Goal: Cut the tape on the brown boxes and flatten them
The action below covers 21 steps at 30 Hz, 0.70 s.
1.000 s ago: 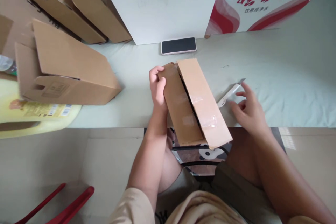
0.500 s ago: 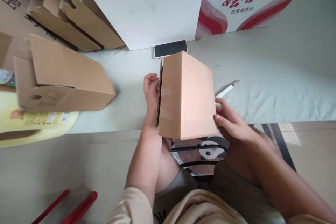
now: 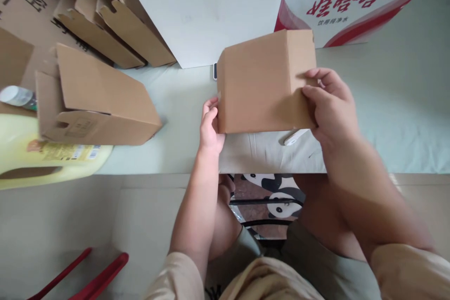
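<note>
Left hand (image 3: 210, 124) grips the lower left corner of a small cardboard box (image 3: 260, 83); right hand (image 3: 330, 103) clasps its right side, held above the pale green worktop (image 3: 386, 103). Beyond: white carton (image 3: 211, 9). Left: open carton (image 3: 98, 98), yellow jug (image 3: 42, 159).

The white carton with red swooshes (image 3: 351, 4) at the upper right of the frame carries large red Chinese characters, seen upside down, with a smaller grey line beneath them, too small to read. The flat brown cardboard sheet (image 3: 24, 4) at the upper left shows black print: "0", "L" and Chinese characters. The label on the yellow plastic jug (image 3: 49, 159) at the left edge is too blurred to read.
</note>
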Each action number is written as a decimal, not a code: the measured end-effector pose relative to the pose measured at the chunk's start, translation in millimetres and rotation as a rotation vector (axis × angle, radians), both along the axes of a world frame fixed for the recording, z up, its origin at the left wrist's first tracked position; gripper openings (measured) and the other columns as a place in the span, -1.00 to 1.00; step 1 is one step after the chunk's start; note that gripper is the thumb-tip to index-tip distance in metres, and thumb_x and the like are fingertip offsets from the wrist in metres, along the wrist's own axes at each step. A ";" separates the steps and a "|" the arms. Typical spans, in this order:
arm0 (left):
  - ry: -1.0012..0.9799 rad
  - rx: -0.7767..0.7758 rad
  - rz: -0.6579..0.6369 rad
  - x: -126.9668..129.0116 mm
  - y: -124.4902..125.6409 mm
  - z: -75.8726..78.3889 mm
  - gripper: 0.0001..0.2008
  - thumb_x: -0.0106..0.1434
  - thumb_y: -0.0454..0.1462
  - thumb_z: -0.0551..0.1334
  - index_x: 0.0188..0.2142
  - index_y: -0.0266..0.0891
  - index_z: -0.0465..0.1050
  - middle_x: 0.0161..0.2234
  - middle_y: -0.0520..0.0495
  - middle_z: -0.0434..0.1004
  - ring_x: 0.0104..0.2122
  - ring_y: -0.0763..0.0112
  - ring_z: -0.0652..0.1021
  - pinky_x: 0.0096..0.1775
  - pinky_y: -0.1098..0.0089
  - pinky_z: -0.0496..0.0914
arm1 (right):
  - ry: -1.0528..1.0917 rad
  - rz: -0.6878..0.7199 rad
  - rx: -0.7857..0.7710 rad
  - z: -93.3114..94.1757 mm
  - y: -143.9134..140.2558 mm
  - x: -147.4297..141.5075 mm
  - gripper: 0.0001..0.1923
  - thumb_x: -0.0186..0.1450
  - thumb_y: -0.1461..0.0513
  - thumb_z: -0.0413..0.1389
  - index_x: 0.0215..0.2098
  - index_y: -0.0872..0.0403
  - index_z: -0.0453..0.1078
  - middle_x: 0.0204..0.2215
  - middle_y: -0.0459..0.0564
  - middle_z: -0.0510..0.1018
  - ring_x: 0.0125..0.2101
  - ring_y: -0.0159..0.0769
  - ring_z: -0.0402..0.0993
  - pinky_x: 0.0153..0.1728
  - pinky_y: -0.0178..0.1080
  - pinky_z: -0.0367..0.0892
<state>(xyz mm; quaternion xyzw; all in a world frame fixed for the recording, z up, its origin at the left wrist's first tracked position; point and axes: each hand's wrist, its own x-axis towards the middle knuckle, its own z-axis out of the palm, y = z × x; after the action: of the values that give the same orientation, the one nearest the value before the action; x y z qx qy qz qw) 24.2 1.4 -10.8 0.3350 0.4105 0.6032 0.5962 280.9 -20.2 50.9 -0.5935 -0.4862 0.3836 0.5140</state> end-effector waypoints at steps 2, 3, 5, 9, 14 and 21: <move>0.003 0.040 0.040 -3.7 -1.6 1.8 -0.47 0.12 0.11 0.39 0.00 0.00 0.41 0.11 -0.09 0.58 0.08 0.12 0.59 -0.03 0.22 0.48 | 0.008 -0.030 0.042 -6.7 4.2 -1.9 -0.72 0.35 0.12 0.05 0.02 -0.04 0.29 -0.03 0.09 0.53 -0.17 -0.15 0.58 -0.28 -0.14 0.51; 0.008 0.062 0.059 -5.2 -2.8 3.5 -0.45 0.13 0.12 0.38 0.04 0.02 0.41 0.14 -0.09 0.57 0.11 0.11 0.58 0.00 0.19 0.49 | -0.004 -0.050 0.074 -12.9 3.0 -1.5 -0.69 0.38 0.09 0.00 0.05 -0.03 0.29 -0.02 0.11 0.52 -0.13 -0.12 0.59 -0.25 -0.12 0.52; 0.026 0.101 0.083 -7.0 -5.6 7.3 -0.41 0.16 0.16 0.35 0.12 0.09 0.39 0.20 -0.07 0.54 0.16 0.08 0.56 0.06 0.15 0.49 | -0.043 -0.100 0.153 -27.7 -2.3 1.0 -0.55 0.44 -0.01 -0.16 0.17 -0.02 0.26 0.01 0.16 0.51 -0.04 -0.03 0.60 -0.19 -0.04 0.55; 0.064 0.133 0.077 -2.1 -8.4 11.2 -0.30 0.17 0.30 0.28 0.22 0.15 0.39 0.25 -0.09 0.52 0.21 -0.01 0.54 0.06 0.08 0.50 | -0.066 -0.178 0.245 -48.4 -9.7 1.9 -0.30 0.47 -0.14 -0.41 0.33 0.01 0.18 0.02 0.25 0.51 0.09 0.16 0.56 -0.14 0.11 0.57; 0.110 0.195 0.101 12.9 -3.2 3.5 -0.23 0.05 0.31 0.38 0.17 0.12 0.42 0.22 -0.09 0.52 0.18 0.01 0.55 0.06 0.15 0.49 | -0.192 -0.052 0.226 -53.1 -14.5 -10.2 -0.31 0.46 -0.16 -0.16 0.48 -0.18 -0.06 0.24 0.21 0.38 0.02 0.04 0.58 -0.28 -0.03 0.58; 0.389 0.194 0.330 9.7 5.8 -5.3 -0.28 0.05 0.32 0.39 0.00 -0.07 0.45 -0.32 0.01 0.48 -0.22 0.25 0.59 -0.17 0.30 0.46 | -0.274 0.038 0.230 -67.6 -21.0 -3.9 -0.16 0.36 -0.14 0.13 0.47 -0.19 -0.10 0.34 0.23 0.26 -0.02 -0.05 0.55 -0.25 -0.07 0.56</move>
<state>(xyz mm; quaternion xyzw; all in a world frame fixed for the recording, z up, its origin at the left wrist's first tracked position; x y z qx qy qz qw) 34.0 7.2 -16.2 0.4284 0.5067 0.6531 0.3650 277.1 -41.2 -16.6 -0.5683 -0.6034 0.2504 0.5002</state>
